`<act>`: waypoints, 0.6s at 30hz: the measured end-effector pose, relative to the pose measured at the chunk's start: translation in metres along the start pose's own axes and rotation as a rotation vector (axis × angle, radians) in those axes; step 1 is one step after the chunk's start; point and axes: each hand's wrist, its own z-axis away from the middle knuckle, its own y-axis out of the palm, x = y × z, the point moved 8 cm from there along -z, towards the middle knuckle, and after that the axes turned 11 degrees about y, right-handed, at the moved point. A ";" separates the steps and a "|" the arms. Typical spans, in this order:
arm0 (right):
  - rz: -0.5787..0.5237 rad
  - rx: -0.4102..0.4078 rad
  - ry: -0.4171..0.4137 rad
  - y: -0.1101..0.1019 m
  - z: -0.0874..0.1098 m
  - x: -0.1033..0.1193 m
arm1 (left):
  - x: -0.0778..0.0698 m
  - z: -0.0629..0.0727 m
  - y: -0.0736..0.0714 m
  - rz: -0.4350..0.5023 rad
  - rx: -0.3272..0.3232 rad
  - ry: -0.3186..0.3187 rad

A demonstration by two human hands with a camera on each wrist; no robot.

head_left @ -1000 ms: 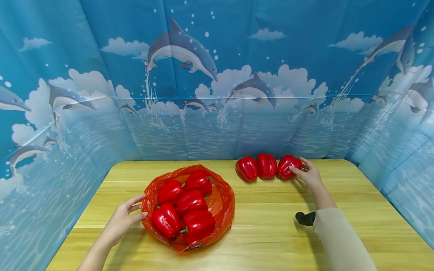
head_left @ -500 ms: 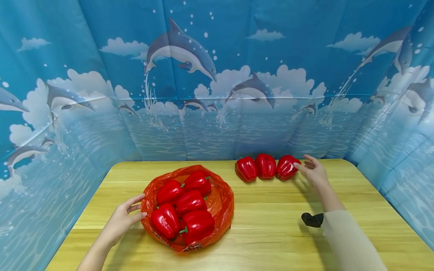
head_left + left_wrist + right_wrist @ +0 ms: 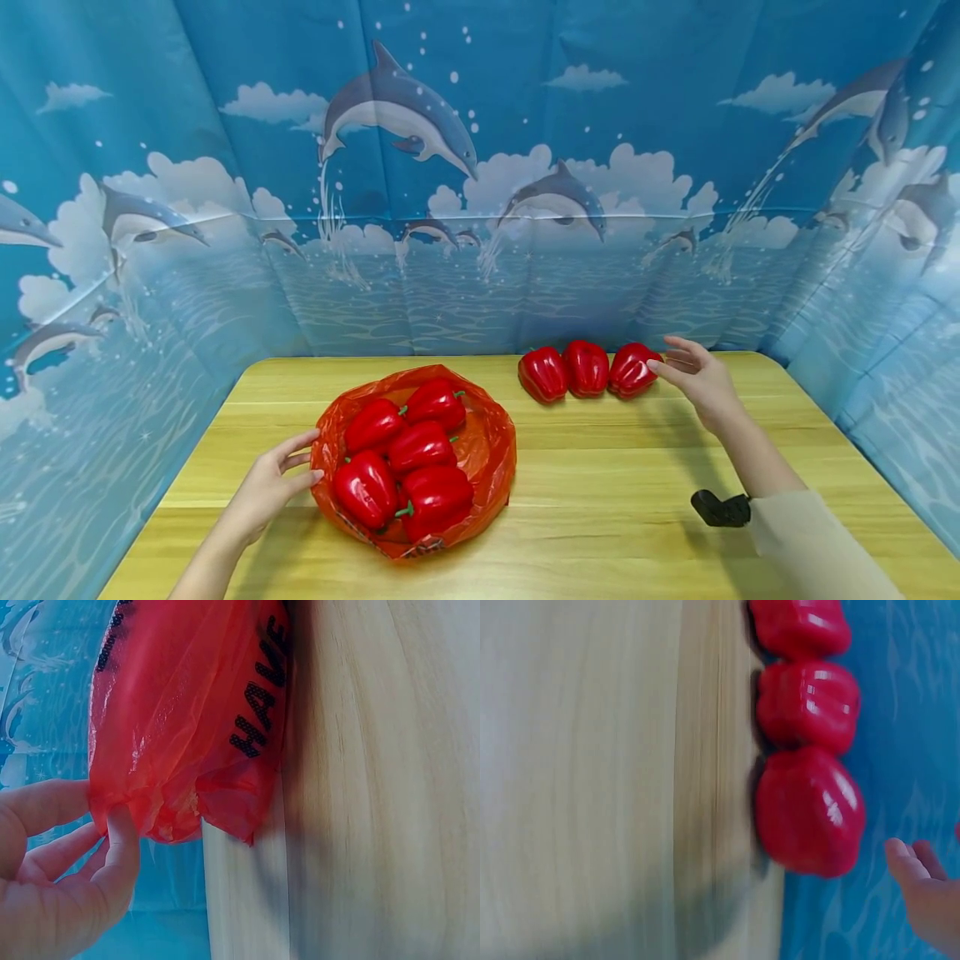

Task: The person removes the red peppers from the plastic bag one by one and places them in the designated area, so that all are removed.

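Note:
A red-orange plastic bag (image 3: pixel 498 450) stands with its mouth wide on the table, several red bell peppers (image 3: pixel 422 446) with green stems inside it. At its left side my left hand (image 3: pixel 262 487) pinches the thin plastic between thumb and fingers; the left wrist view shows the bag (image 3: pixel 180 697) creased at the fingertips. Three more peppers sit in a row at the table's back edge. Beside the rightmost pepper (image 3: pixel 632 370), my right hand (image 3: pixel 701 382) has loosely bent, parted fingers and holds nothing. A gap separates that hand from the pepper (image 3: pixel 810 814) in the right wrist view.
The wooden table (image 3: pixel 585 508) ends at the back against a blue dolphin-print curtain (image 3: pixel 480 292), which also hangs along both sides. A black piece (image 3: pixel 722 508) sits at the right sleeve's cuff.
My right hand has let go of the rightmost pepper and drawn back to the right. That pepper stays at the end of the row. The left hand and the bag look unchanged.

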 end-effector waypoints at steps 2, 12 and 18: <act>-0.015 0.032 -0.020 0.007 0.005 0.005 | 0.000 0.000 0.000 0.000 0.001 0.002; -0.086 0.199 -0.077 0.062 0.028 0.020 | 0.002 0.000 0.000 -0.005 0.006 -0.003; -0.097 0.307 -0.118 0.099 0.042 0.030 | 0.002 0.000 0.000 -0.002 0.006 0.008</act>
